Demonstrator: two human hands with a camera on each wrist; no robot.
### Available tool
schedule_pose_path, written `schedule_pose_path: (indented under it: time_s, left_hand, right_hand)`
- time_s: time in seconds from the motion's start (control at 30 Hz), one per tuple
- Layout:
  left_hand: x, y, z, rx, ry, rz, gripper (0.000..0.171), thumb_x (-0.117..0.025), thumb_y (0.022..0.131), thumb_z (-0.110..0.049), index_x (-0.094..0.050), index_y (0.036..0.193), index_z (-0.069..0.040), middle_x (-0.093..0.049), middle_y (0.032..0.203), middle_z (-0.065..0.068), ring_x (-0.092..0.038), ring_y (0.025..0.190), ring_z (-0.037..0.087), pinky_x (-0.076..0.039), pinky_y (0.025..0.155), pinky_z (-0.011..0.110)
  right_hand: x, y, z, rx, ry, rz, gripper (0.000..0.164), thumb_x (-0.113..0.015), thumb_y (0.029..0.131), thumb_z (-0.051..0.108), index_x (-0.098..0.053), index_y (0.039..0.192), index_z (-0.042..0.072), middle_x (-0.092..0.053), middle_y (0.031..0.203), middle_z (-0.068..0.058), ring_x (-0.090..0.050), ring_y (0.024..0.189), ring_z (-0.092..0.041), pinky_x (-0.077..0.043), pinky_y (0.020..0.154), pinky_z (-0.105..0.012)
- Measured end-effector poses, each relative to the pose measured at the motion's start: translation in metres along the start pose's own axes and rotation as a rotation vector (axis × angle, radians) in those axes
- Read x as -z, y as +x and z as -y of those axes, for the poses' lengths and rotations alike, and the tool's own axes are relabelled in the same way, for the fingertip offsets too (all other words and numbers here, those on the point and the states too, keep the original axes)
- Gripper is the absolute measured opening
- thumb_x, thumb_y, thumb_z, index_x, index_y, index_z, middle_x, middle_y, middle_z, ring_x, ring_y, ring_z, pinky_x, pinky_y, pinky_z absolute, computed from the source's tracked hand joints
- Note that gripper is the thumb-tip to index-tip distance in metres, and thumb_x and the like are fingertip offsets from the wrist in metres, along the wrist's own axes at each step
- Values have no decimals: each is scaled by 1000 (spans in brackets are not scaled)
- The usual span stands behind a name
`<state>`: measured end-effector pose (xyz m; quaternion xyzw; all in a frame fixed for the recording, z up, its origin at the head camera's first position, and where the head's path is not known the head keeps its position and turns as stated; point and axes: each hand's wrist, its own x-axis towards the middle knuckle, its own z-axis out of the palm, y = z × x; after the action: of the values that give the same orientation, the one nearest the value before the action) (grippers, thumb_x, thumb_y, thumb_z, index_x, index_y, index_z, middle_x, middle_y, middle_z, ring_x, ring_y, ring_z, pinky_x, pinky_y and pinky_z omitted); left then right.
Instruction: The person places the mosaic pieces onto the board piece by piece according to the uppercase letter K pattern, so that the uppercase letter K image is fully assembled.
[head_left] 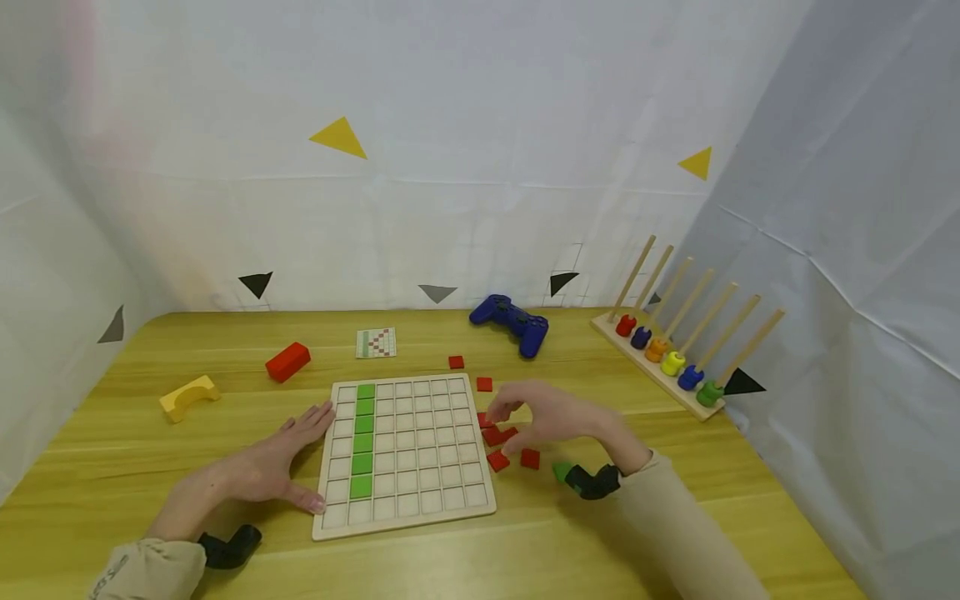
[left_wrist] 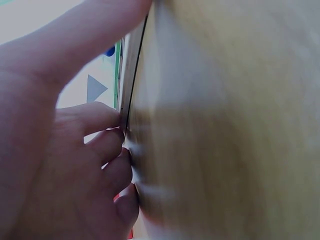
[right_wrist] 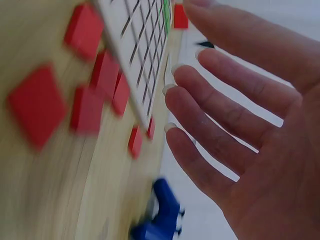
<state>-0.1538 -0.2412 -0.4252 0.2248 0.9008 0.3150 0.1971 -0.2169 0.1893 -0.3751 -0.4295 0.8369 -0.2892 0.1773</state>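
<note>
A pale gridded board (head_left: pixel 406 510) lies on the wooden table, with several green square tiles (head_left: pixel 363 443) in its second column from the left. My left hand (head_left: pixel 273 458) rests against the board's left edge, thumb and fingers spread; the left wrist view shows its fingertips (left_wrist: pixel 112 145) at that edge. Past the board's right side my right hand (head_left: pixel 551 412) hovers above loose red square tiles (head_left: pixel 530 459). In the right wrist view its fingers (right_wrist: pixel 215 135) are loosely bent with nothing between them, and red tiles (right_wrist: pixel 37 105) lie beyond.
Behind the board are a small pattern card (head_left: pixel 376 342) and a blue game controller (head_left: pixel 512 323). A red block (head_left: pixel 288 362) and a yellow arch block (head_left: pixel 190 398) lie at the left. A pegged stand (head_left: pixel 652 367) with coloured beads stands at the right. A green piece (head_left: pixel 561 472) shows by my right wrist.
</note>
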Motion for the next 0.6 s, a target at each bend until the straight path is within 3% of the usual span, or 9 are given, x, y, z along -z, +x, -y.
schedule_pose_path:
  time_s: [0.33,0.6]
  left_hand:
    - [0,0,1,3,8,-1,126,-86,70,-50,-12,160,-2,2,168,20,3,152,46,0,118,68]
    - [-1,1,2,-12,4,0,127,-87,69,-49,-12,159,-1,1,167,21,3,151,47,-1,118,69]
  right_hand:
    - [18,-47,-36,-56,27,-18,42,-83,83,17,-65,119,6,-67,114,-13,-63,102,-33,-54,91,-48]
    - [19,-71,-55,-133,14,27,40,-83,82,21,-67,117,10,-69,113,-5,-63,100,-23,-54,91,-45]
